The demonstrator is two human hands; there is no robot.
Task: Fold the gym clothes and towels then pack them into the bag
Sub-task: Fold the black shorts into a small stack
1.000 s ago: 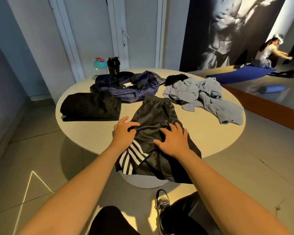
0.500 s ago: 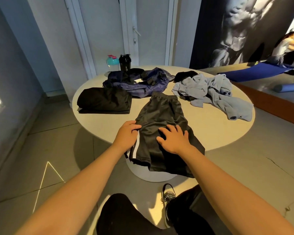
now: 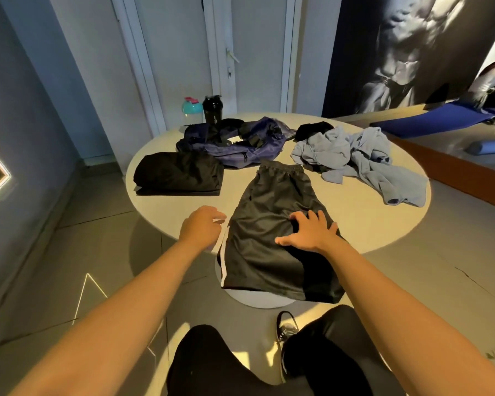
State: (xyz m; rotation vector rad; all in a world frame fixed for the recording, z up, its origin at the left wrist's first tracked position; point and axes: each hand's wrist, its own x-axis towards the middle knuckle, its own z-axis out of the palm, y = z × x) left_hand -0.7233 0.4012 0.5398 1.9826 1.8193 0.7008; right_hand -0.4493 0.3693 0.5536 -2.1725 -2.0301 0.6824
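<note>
Pressing down on the black shorts (image 3: 277, 212) with the right hand (image 3: 312, 235), fingers (image 3: 322, 217) spread wide and flat on the cloth. Reaching with the left hand (image 3: 202, 228) to the white-striped left edge of the same shorts, fingers (image 3: 217, 217) curled; cannot tell whether pinching the fabric. Laid lengthwise on the round counter (image 3: 355, 212), waistband away, hem hanging over the near rim. Flanked by a folded black garment (image 3: 177, 178) on the left, a navy bag (image 3: 235, 147) behind and a crumpled pale blue garment (image 3: 355, 161) on the right.
</note>
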